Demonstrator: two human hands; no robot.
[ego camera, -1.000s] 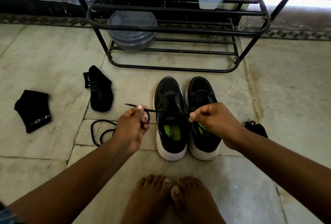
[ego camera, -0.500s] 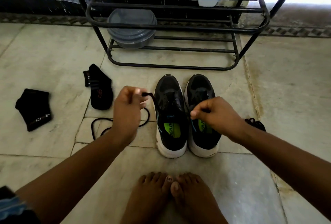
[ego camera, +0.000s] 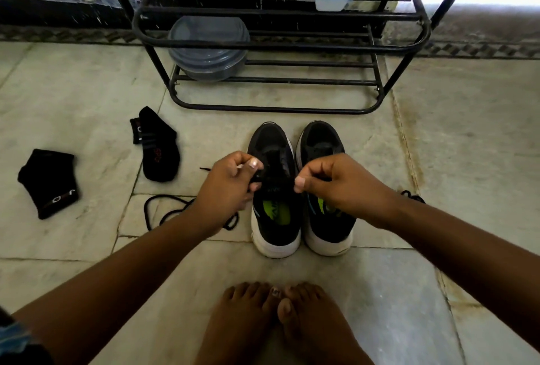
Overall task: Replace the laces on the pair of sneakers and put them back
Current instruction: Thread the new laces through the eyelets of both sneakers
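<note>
At frame centre, the left hand (ego camera: pixel 230 186) and right hand (ego camera: pixel 333 182) pinch the black lace (ego camera: pixel 187 208) over the left sneaker (ego camera: pixel 274 189); lacing appears underway, next threading an eyelet.

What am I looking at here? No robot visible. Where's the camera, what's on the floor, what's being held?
No robot: a person works with bare hands, filmed by one wide-angle camera on their head, looking down. Their bare feet show at the bottom. Two black sneakers stand side by side on the stone floor, before a black metal rack. The left hand and right hand each pinch a black lace over the left sneaker. Left of the sneakers lie a loose black lace and two black socks.
</note>
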